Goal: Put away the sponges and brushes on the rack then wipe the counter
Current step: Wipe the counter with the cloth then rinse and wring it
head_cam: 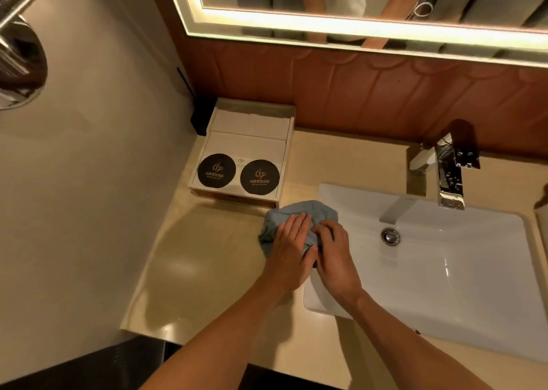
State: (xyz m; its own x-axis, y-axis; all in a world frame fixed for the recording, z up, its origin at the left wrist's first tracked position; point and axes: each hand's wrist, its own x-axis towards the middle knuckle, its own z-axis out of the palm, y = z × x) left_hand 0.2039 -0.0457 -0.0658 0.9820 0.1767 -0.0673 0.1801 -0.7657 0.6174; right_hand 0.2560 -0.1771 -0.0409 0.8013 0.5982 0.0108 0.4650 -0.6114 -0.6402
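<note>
Left hand (292, 241) flat on cloth (310, 208), at sink rim (326, 190)

Two round black coasters on a white tray (252, 125), back left of the desk (207, 256). Left coaster (216, 170): gold swirl emblem, one line of gold Chinese characters under it, then a finer line below. Right coaster (260, 176): same emblem, same two lines. Characters too blurred to read; the last two might be 酒店. Between the coasters, a small gold emblem (241, 161) on white card, same swirl, no legible words
</note>
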